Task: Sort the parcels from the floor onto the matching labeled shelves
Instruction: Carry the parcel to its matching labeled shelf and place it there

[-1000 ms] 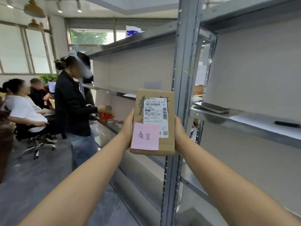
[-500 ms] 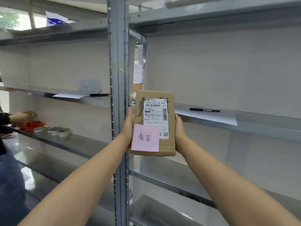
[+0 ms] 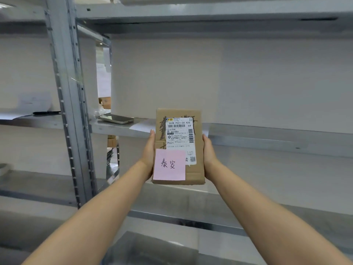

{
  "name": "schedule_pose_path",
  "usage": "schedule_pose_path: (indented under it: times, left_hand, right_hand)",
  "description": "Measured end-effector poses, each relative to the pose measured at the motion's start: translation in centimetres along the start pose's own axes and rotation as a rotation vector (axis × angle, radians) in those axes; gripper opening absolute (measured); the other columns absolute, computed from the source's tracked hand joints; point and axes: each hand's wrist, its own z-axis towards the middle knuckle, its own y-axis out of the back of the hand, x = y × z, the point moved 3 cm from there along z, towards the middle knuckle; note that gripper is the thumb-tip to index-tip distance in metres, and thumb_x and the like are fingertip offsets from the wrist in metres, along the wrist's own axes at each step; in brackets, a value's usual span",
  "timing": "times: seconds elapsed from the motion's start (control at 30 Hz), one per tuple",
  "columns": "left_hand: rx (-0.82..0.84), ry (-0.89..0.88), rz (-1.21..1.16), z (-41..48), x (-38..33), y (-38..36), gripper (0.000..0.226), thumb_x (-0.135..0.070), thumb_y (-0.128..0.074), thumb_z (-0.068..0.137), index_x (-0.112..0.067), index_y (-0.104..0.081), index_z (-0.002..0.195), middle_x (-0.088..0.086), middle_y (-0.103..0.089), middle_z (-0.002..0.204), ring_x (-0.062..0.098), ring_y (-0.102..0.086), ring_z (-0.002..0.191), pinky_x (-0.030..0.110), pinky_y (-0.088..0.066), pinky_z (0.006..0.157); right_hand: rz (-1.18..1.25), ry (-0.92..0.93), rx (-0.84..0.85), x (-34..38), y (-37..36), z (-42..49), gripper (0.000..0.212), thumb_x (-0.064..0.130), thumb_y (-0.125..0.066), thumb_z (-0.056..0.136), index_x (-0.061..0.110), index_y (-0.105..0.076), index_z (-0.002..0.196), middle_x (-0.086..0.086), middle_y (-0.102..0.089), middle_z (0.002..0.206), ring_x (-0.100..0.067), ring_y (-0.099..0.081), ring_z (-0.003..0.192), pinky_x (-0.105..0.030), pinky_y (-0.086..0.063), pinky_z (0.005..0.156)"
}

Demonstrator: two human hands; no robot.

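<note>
A small brown cardboard parcel [image 3: 196, 170] stands upright in front of me, held between both hands. It carries a white shipping label and a pink sticky note with handwritten characters. My left hand [image 3: 148, 153] presses its left side, my right hand [image 3: 209, 153] its right side. The parcel is in the air in front of the middle metal shelf [image 3: 267, 137] of a grey rack. A white paper sheet [image 3: 142, 126] lies on that shelf, partly hidden behind the parcel.
A grey upright post [image 3: 66, 96] splits the rack at left. A phone [image 3: 115, 118] lies on the shelf left of the parcel; a black pen [image 3: 46, 112] and paper lie on the neighbouring bay. Lower shelves [image 3: 248, 190] run below my arms.
My view has swung right along the rack; the people at left are out of sight. The parcel stays gripped in both hands, now facing the right bay.
</note>
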Motion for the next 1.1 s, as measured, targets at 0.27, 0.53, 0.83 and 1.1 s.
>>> schedule_pose_path:
  times: [0.27, 0.53, 0.83, 1.1]
  left_hand:
    - [0.097, -0.017, -0.038, 1.2, 2.2, -6.3, 0.072, -0.068, -0.016, 0.090, -0.017, -0.065, 0.099, 0.007, -0.077, 0.083, 0.023, -0.074, 0.072, 0.035, -0.049, 0.073]
    - [0.180, -0.019, -0.029, 1.9, 3.5, -12.3, 0.067, -0.064, -0.014, 0.092, -0.018, -0.063, 0.101, 0.002, -0.077, 0.088, 0.020, -0.074, 0.070, 0.032, -0.051, 0.071]
    - [0.263, -0.012, -0.028, 2.6, 5.8, -18.2, 0.066, -0.061, -0.015, 0.094, -0.016, -0.062, 0.107, 0.007, -0.076, 0.087, 0.020, -0.074, 0.069, 0.025, -0.058, 0.054]
    - [0.350, 0.047, -0.042, 3.2, 8.4, -22.9, 0.069, -0.066, -0.015, 0.091, -0.020, -0.062, 0.110, 0.004, -0.077, 0.089, 0.020, -0.074, 0.079, 0.029, -0.057, 0.066]
  right_hand:
    - [0.027, 0.094, -0.038, 3.0, 5.8, -2.6, 0.046, 0.048, -0.035, 0.091, 0.023, -0.066, 0.068, -0.001, -0.066, 0.075, -0.020, -0.060, 0.069, -0.031, -0.042, 0.063]
    - [0.021, 0.108, -0.079, 5.6, 10.8, -4.9, 0.049, 0.049, -0.032, 0.092, 0.024, -0.063, 0.064, 0.002, -0.066, 0.069, -0.017, -0.059, 0.064, -0.030, -0.042, 0.063]
    - [0.030, 0.149, -0.168, 7.7, 16.5, -7.3, 0.045, 0.051, -0.034, 0.090, 0.022, -0.065, 0.076, -0.003, -0.067, 0.081, -0.022, -0.061, 0.074, -0.032, -0.045, 0.066]
    - [0.038, 0.171, -0.193, 9.7, 21.3, -9.9, 0.046, 0.050, -0.035, 0.090, 0.023, -0.066, 0.072, -0.001, -0.068, 0.078, -0.021, -0.061, 0.072, -0.032, -0.044, 0.065]
